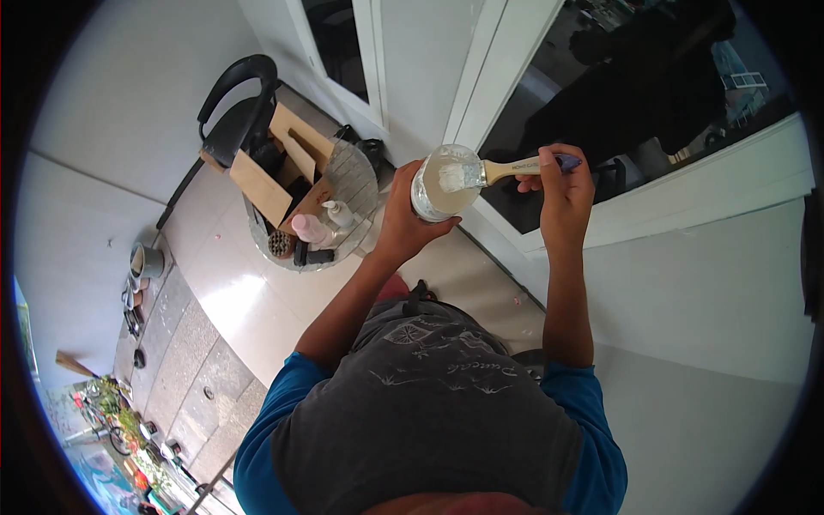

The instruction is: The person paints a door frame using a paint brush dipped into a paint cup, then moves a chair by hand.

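My left hand (408, 217) is wrapped round a small paint tub (421, 199) with white paint inside and smears on its outer wall. In my right hand (562, 193) is a paintbrush (508, 169), gripped near the end of its wooden handle. The brush lies across the tub's rim, its white-coated bristles over the paint inside. Both hands are held out in front of my chest, close to the white window frame.
A round glass table (356, 184) bears an open cardboard box (262, 189), a pink bottle (311, 228) and a white pump bottle (338, 213). Behind it stands a black chair (236, 124). A dark glass pane (618, 112) in a white frame (652, 190) is at right.
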Available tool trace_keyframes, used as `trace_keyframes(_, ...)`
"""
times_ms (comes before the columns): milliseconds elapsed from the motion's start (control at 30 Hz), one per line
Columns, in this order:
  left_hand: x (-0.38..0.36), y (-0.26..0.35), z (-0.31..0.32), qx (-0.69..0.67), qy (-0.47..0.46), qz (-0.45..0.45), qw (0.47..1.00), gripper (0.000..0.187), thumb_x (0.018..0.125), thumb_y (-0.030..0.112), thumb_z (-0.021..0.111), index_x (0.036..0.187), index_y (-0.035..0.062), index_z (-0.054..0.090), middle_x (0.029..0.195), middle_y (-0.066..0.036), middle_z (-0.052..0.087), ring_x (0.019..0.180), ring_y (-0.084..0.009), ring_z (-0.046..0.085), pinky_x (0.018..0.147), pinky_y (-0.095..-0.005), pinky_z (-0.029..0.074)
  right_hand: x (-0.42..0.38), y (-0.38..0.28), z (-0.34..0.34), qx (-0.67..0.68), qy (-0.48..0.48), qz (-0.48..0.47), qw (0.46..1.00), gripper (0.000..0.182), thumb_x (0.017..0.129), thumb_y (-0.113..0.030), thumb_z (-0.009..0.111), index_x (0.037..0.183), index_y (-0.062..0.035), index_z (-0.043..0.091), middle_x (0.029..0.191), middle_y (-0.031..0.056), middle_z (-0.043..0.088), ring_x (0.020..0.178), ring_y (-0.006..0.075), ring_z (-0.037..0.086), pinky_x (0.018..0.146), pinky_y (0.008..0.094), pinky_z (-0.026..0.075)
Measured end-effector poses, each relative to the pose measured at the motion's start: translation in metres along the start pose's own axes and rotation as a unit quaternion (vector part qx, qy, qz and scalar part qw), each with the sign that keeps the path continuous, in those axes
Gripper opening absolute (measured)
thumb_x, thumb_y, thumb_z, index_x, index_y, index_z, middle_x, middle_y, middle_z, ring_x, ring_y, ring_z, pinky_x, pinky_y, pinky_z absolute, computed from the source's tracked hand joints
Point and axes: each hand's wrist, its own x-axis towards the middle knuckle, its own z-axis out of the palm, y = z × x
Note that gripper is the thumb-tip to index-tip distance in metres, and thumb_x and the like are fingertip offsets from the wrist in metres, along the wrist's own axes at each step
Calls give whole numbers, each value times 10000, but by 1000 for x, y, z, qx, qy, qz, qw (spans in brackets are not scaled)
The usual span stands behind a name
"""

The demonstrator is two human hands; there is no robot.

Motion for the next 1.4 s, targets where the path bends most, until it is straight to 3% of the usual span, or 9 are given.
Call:
trace_keyframes(100, 18, -6, 7, -63, -30, -40, 997, 950, 602, 109, 930, 1421, 44, 453, 1345, -166, 526, 1264, -376, 519, 1073, -460, 433, 6, -2, 2, 35, -5, 4, 999, 154, 1023, -156, 633, 1039, -3, 615, 802, 80, 697, 691, 104, 654, 637, 244, 508)
trace_keyframes(167, 32, -15, 10, -53, -43, -21, 997, 943, 605, 96, 926, 1421, 51, 455, 1342, -157, 532, 1266, -377, 518, 1074, -458, 430, 11, 1, 4, -220, -40, -106, 969, 124, 999, -111, 655, 1026, 7, 625, 784, 61, 679, 700, 85, 647, 642, 232, 487)
trace_keyframes(200, 38, -17, 10, -58, -51, -16, 997, 943, 605, 96, 926, 1421, 51, 455, 1342, -157, 532, 1266, -377, 518, 1074, -458, 430, 12, 0, 8, -225, -30, -106, 968, 124, 999, -111, 655, 1026, 7, 625, 784, 61, 679, 700, 85, 647, 642, 232, 487)
trace_keyframes(400, 84, -39, 7, -76, -77, 3, 994, 936, 611, 91, 924, 1420, 52, 455, 1360, -153, 528, 1280, -375, 512, 1078, -459, 428, 40, 11, 27, -153, 58, -114, 980, 112, 986, -76, 663, 1027, 19, 621, 769, 56, 669, 634, 79, 638, 576, 211, 484)
trace_keyframes(633, 125, -68, -5, -116, -104, -20, 988, 927, 625, 124, 931, 1412, 36, 450, 1354, -160, 534, 1272, -361, 529, 1065, -453, 446, 65, 40, 42, 8, 148, -21, 989, 219, 1033, -167, 620, 1109, 11, 518, 818, 148, 714, 658, 199, 729, 626, 312, 616)
trace_keyframes(967, 158, -100, -21, -163, -152, -42, 974, 921, 647, 154, 934, 1407, 18, 432, 1298, -176, 566, 1218, -341, 580, 1027, -442, 476, 78, 60, 72, 116, 276, 16, 954, 231, 1026, -183, 632, 1087, -1, 505, 816, 162, 689, 669, 206, 722, 603, 343, 627)
trace_keyframes(1067, 163, -102, -21, -162, -157, -21, 974, 921, 650, 151, 929, 1417, 28, 435, 1328, -162, 547, 1242, -348, 552, 1046, -448, 459, 84, 57, 82, 74, 230, -24, 970, 224, 1027, -172, 629, 1094, 2, 504, 793, 148, 673, 675, 203, 718, 615, 326, 619)
trace_keyframes(1233, 168, -103, -24, -113, -153, 19, 981, 928, 650, 154, 928, 1422, 31, 428, 1326, -165, 545, 1239, -345, 547, 1045, -444, 457, 106, 28, 92, -274, 47, -122, 953, 193, 1002, -151, 661, 1065, -11, 545, 768, 106, 666, 685, 171, 714, 628, 271, 547)
trace_keyframes(1400, 169, -106, -22, -95, -149, 20, 984, 927, 649, 158, 930, 1415, 27, 424, 1300, -173, 561, 1223, -338, 569, 1031, -436, 468, 119, 18, 103, -342, -48, -184, 920, 199, 981, -170, 690, 1051, -25, 574, 741, 113, 660, 641, 184, 685, 606, 288, 526)
